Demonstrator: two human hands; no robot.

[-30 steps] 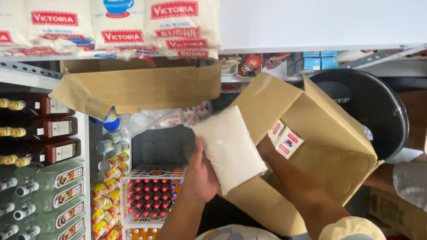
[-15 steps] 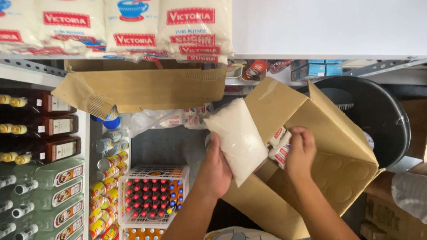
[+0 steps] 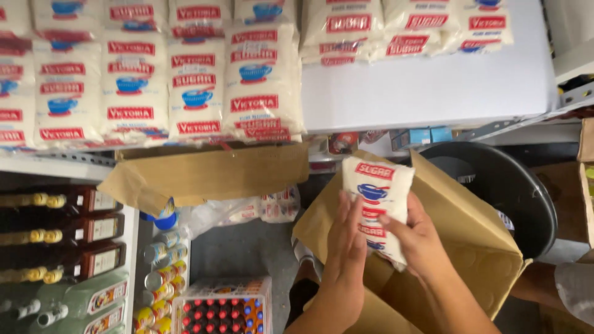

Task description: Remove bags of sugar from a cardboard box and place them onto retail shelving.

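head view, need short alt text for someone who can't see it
Both hands, left hand and right hand, hold a white sugar bag above an open cardboard box. Rows of matching bags lie on the white shelf above; bottles stand at left.

A white shelf [image 3: 433, 86] runs across the top, stocked on its left part with rows of white bags [image 3: 154, 80] printed in red and blue. Below it, on the left, lower shelves hold dark bottles with yellow caps [image 3: 68, 235], clear bottles [image 3: 80, 303] and small tins [image 3: 162, 272]. A crate of red-capped bottles [image 3: 223, 312] stands on the grey floor [image 3: 247, 247]. A round black bin [image 3: 495, 185] sits to the right. The light is even and bright.
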